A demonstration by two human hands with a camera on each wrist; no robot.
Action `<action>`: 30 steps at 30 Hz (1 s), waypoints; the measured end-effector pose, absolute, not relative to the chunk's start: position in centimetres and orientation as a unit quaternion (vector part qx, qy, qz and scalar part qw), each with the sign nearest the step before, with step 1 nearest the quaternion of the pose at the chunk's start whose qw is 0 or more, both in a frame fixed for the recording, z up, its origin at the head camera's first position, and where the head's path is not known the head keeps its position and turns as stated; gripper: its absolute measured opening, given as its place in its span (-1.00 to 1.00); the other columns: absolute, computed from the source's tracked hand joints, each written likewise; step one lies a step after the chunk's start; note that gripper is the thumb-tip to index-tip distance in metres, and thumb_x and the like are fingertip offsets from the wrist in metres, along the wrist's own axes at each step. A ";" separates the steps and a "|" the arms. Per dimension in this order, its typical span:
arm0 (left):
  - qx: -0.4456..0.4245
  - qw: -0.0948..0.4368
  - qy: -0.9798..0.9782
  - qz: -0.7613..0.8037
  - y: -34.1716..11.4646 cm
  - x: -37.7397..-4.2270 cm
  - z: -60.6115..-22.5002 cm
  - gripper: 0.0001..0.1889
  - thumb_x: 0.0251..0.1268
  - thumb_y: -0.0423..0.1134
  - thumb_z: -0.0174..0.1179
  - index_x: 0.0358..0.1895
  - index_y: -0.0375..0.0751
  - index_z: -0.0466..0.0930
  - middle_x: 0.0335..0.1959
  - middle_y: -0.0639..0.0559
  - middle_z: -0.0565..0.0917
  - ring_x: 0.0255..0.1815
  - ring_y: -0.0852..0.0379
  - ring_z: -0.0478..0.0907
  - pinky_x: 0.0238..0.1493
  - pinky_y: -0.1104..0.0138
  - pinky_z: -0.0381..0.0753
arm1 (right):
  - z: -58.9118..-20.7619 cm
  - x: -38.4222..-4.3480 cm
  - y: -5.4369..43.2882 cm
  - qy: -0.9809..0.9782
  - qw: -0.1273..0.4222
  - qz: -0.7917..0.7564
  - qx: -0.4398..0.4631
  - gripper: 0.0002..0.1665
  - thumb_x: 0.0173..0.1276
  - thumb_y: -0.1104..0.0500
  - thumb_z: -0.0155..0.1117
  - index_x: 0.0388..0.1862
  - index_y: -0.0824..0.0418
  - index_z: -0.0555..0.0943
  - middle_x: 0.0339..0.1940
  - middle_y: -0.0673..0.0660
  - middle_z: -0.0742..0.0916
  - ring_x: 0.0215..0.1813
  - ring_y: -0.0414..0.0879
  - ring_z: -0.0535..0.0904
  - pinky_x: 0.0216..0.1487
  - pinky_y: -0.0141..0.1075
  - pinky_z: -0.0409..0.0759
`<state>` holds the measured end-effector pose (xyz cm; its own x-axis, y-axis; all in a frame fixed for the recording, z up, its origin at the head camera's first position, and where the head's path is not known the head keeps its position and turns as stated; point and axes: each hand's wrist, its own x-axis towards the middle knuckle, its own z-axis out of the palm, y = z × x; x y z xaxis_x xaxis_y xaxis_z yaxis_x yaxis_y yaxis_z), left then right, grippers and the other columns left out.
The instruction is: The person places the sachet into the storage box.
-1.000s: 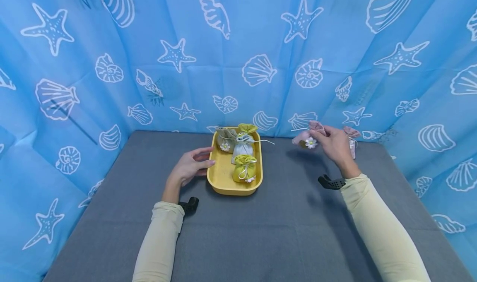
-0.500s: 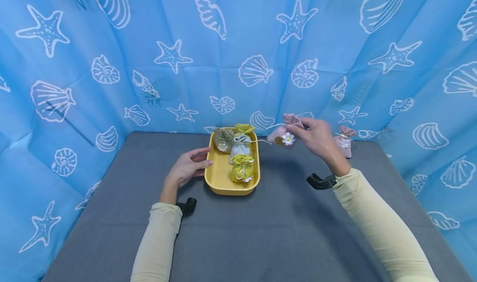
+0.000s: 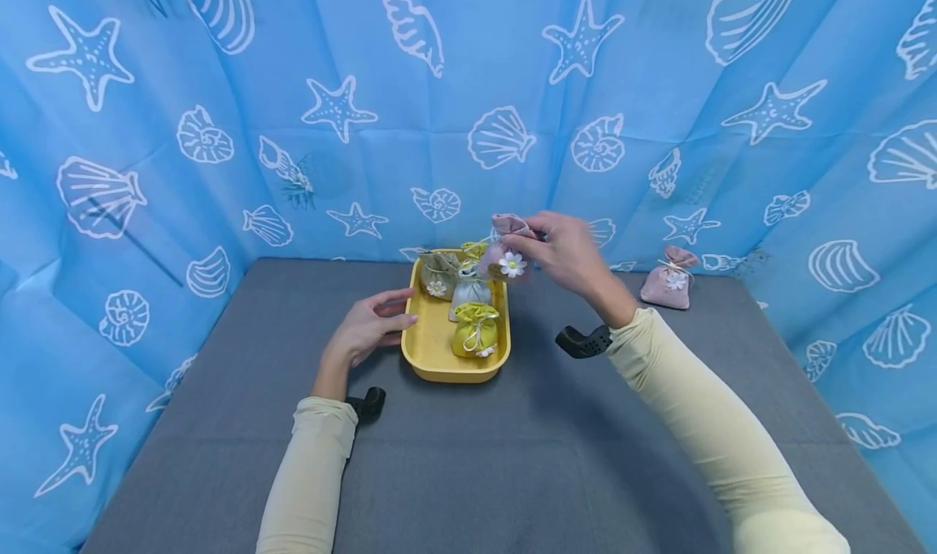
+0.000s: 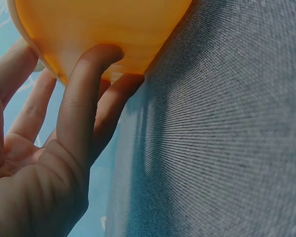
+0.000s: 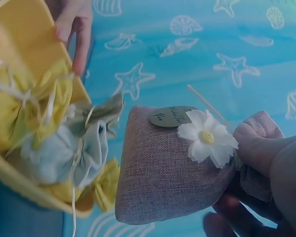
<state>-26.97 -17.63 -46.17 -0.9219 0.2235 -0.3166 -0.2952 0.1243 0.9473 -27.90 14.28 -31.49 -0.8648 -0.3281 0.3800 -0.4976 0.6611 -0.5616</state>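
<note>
My right hand (image 3: 567, 249) pinches a pink drawstring pouch (image 5: 170, 170) by its gathered neck. The pouch has a white daisy (image 5: 208, 138) and a small round tag, and hangs over the back right rim of a yellow tray (image 3: 432, 367). My left hand (image 3: 373, 326) rests against the tray's left side. In the left wrist view its fingertips (image 4: 111, 52) touch the outer wall. Inside the tray stand a grey-beige pouch (image 3: 437, 271), a pale grey-blue pouch (image 3: 468, 295) and a yellow-green pouch (image 3: 474, 334). A second yellow pouch (image 5: 107, 185) at the back is partly hidden.
Another pink pouch (image 3: 668, 284) with a daisy stands at the table's back right. A blue curtain (image 3: 410, 131) printed with shells and starfish hangs behind the grey table (image 3: 468, 473). Both wrists wear black mounts.
My right hand has carried the pink pouch leftward from the back right to the tray, uncovering the other pink pouch. My left hand has stayed at the tray's side.
</note>
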 end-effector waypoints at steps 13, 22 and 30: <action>-0.020 0.195 0.725 0.660 -17.8 -27.0 -46.2 -0.31 0.38 -0.25 0.35 0.53 0.06 0.34 0.59 -0.10 0.30 0.51 -0.16 0.40 0.21 0.08 0.72 | -32.0 -28.5 8.8 -0.897 0.055 0.370 0.236 -0.73 0.44 0.01 0.37 -0.41 0.13 0.70 -0.43 0.07 0.73 -0.41 -0.12 0.56 -0.46 -0.35 0.47; -0.023 0.196 0.723 0.662 -17.8 -27.0 -46.1 -0.32 0.36 -0.24 0.37 0.51 0.07 0.36 0.59 -0.10 0.31 0.51 -0.14 0.40 0.24 0.04 0.70 | -33.4 -28.5 5.8 -0.898 0.018 0.376 0.228 -0.72 0.48 0.03 0.33 -0.37 0.17 0.75 -0.61 0.08 0.66 -0.62 -0.19 0.35 -0.57 -0.39 0.27; -0.017 0.197 0.718 0.667 -17.8 -27.0 -46.0 -0.35 0.38 -0.26 0.34 0.50 0.04 0.36 0.58 -0.16 0.32 0.50 -0.18 0.41 0.25 0.01 0.69 | -35.0 -29.1 4.6 -0.904 0.008 0.369 0.215 -0.67 0.47 0.09 0.32 -0.50 0.23 0.69 -0.66 0.04 0.63 -0.62 -0.22 0.38 -0.59 -0.44 0.30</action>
<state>-26.95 -17.81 -46.02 -0.9222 0.2386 -0.3043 -0.2861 0.1086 0.9520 -29.10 4.62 -34.97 -0.9075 -0.3825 0.1735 -0.3946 0.6348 -0.6643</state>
